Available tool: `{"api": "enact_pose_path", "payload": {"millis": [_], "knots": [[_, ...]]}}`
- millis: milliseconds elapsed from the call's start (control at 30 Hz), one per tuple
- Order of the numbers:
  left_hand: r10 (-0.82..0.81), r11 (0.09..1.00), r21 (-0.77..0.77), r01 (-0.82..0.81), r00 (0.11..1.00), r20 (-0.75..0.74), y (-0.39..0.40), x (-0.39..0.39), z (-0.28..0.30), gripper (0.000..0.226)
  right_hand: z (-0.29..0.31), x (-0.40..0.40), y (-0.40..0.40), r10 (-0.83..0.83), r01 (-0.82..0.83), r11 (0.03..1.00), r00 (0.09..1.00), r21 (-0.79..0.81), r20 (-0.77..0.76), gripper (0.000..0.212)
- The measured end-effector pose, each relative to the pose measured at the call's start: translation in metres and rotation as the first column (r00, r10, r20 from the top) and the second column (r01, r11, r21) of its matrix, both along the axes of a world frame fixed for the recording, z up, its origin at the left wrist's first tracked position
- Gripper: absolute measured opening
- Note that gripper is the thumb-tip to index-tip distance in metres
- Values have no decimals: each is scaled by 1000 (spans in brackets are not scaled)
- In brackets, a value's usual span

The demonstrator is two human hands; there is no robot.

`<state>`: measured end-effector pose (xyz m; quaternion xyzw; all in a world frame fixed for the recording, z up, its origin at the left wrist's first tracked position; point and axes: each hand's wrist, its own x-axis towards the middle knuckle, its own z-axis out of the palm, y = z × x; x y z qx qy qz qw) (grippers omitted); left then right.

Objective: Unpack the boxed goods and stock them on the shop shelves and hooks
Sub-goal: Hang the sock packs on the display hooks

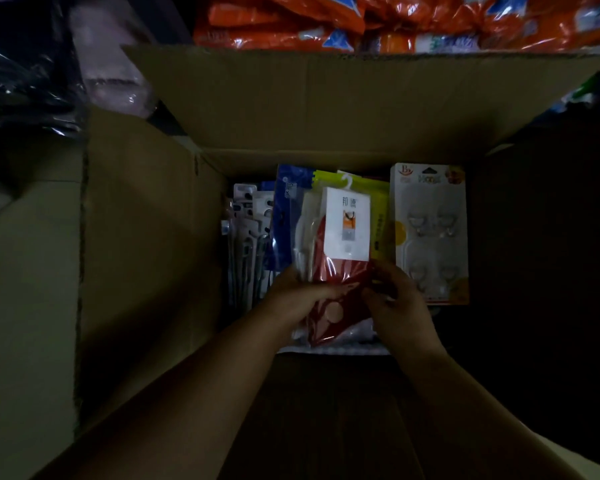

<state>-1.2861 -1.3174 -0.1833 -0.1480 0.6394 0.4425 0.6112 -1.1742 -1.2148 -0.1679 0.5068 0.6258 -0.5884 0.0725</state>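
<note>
Packet — red, clear-wrapped, white-carded

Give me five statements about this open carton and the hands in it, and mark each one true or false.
1. Both hands grip the red packet with the white label card. True: left hand and right hand hold its lower part.
2. The cardboard box is closed. False: its flaps are folded open.
3. A blister card of clear hooks lies right of the red packet. True.
4. The bags beyond the box are green. False: the orange bags lie past the far flap.
5. The red packet is the only item in the box. False: other packets lie left of it.
</note>
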Motion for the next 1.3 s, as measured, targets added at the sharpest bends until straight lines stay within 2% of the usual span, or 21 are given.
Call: {"api": "enact_pose_path", "payload": {"millis": [67,167,267,433,600,733,833,933,1033,1067,1167,1200,1300], "knots": [[42,999,-12,-42,999,9,-10,-3,20,42,21,0,-2,-36,34,999,999,-40,-33,34],[79,996,38,-82,995,63,-25,-7,68,46,67,-7,-4,-168,143,965,980,-218,-102,63],[39,987,153,-54,994,98,-34,-12,124,40,119,-16,-8,-210,140,894,970,-425,-121,59],[4,961,276,-30,996,93,-38,-24,227,45,220,-30,-19,-165,93,894,978,-438,-129,55],[-61,932,359,58,998,-2,-45,-44,335,62,336,-50,-26,-108,27,938,971,-345,-215,42],[-10,905,419,73,989,-151,-62,-61,416,75,425,-67,-36,-36,-37,966,961,-255,-274,59],[51,896,440,61,970,-239,-81,-75,473,72,481,-79,-43,32,-111,962,953,-249,-302,62],[88,879,468,92,933,-348,-103,-95,526,84,529,-95,-50,152,-211,967,926,-140,-346,80],[189,881,471,41,883,-430,-132,-121,583,98,578,-117,-56,253,-294,955,869,-34,-425,93],[227,880,474,21,858,-461,-142,-130,602,100,596,-127,-58,297,-324,946,848,13,-440,93],[341,862,505,-40,784,-519,-169,-152,656,95,652,-158,-67,438,-432,892,761,129,-479,46],[371,856,515,-54,757,-537,-177,-158,673,96,669,-170,-69,482,-455,872,731,182,-483,39],[451,835,543,-88,676,-583,-197,-172,719,92,717,-203,-82,560,-442,828,643,344,-522,43]]}}
